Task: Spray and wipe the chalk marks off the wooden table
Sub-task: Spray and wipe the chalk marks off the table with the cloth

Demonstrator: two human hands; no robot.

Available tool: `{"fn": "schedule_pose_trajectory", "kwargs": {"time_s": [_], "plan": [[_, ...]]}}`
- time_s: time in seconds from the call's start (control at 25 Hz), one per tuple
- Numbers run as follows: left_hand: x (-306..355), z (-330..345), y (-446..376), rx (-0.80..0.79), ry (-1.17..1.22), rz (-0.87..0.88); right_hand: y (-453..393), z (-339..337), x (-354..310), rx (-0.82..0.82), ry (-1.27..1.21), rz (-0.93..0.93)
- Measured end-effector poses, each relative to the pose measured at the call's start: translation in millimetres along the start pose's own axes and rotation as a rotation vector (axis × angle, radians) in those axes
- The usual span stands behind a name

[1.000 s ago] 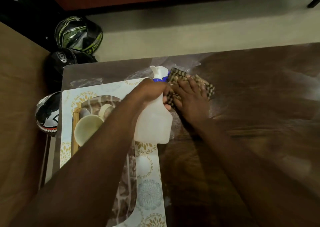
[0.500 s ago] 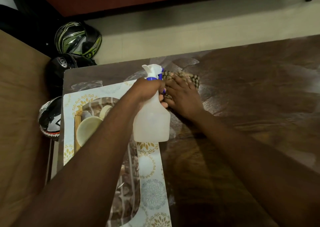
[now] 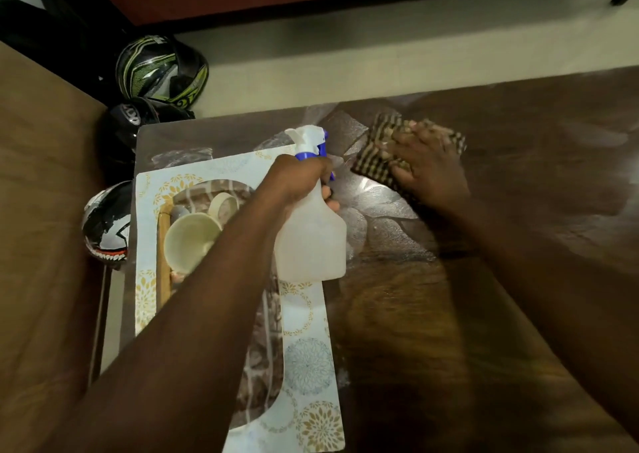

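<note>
Wiping is judged underway: the checked cloth (image 3: 380, 155) is pressed flat-fingered by the right hand (image 3: 427, 172) onto the wet wooden table (image 3: 518, 210), the spray bottle (image 3: 311, 235) is gripped by the left hand (image 3: 297, 176), and pale smears (image 3: 594, 138) are left.

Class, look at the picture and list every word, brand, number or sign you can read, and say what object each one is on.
No text can be read for certain.
Black helmet: white lettering on its shell, too blurred to read.
Green-and-black helmet: a pale mark on top, too small to read.
Spray bottle: no label in view.
Patterned tray: flower motifs only, no words.
</note>
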State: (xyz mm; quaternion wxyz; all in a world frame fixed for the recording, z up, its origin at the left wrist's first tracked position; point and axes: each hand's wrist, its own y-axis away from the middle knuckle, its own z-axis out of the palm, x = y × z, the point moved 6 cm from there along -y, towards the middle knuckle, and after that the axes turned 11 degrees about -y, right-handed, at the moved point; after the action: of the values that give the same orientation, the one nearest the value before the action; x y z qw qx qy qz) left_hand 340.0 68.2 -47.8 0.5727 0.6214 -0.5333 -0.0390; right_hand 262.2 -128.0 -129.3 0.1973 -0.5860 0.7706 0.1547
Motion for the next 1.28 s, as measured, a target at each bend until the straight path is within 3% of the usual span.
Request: {"fn": "schedule_pose_trajectory", "kwargs": {"time_s": [0.08,0.24,0.36,0.4,0.52,0.56,0.72,0.88,1.0,1.12,1.28], "plan": [[-7.6,7.4,9.1,0.046,0.0,0.028,10.0,-3.0,-8.3,0.084,-0.006,0.176],[-38.1,19.2,19.4,-0.042,0.014,-0.022,115.5,10.0,-22.0,0.015,0.126,-0.145],[-45.7,18.8,28.5,-0.007,0.026,0.0,119.9,-1.7,-13.9,0.092,0.026,0.164],[-48.8,21.2,32.3,0.017,0.024,0.004,126.1,4.7,-29.1,0.103,0.03,0.182],[-75.4,31.0,55.2,-0.033,0.103,-0.039,195.6,26.4,-65.9,0.018,0.11,-0.187],[-85.6,35.0,65.8,-0.061,0.13,-0.057,212.5,20.3,-57.8,0.01,0.135,-0.205],[-121.8,45.2,100.3,-0.03,0.107,-0.041,190.7,20.4,-58.2,0.113,0.047,0.243],[-151.4,48.2,117.3,-0.035,0.091,-0.014,261.0,46.4,-90.6,0.019,0.103,-0.092],[-165.1,49.0,137.5,-0.035,0.094,0.026,307.4,25.9,-65.3,0.036,0.105,0.01],[-177.1,50.0,154.9,-0.041,0.122,0.068,271.3,20.0,-72.8,0.127,0.023,0.225],[-184.5,48.4,157.6,0.0,0.094,0.088,187.7,45.0,-114.8,0.138,-0.002,0.157]]}}
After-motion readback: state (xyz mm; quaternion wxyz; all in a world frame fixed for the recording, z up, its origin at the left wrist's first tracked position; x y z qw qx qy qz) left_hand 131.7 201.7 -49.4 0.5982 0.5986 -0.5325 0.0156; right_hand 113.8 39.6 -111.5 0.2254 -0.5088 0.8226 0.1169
